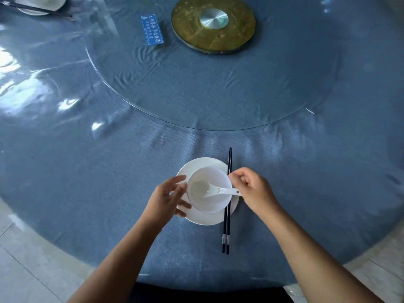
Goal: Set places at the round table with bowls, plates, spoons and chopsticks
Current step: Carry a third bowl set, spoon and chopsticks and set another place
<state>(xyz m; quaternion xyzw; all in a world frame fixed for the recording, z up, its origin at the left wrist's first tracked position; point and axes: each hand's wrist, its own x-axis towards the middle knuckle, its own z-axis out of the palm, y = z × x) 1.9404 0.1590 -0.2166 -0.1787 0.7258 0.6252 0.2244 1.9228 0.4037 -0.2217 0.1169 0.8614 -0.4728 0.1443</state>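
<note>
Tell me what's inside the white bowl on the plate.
A white spoon lies inside the bowl, its handle over the rim, reaching the right hand. The bowl floor under the scoop is covered.

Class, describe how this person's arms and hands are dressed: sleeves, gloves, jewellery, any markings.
The left hand and right hand are bare: no gloves, rings or bracelets show. Both forearms are uncovered as far as the picture's edge, with no sleeves, watch or markings visible.
</note>
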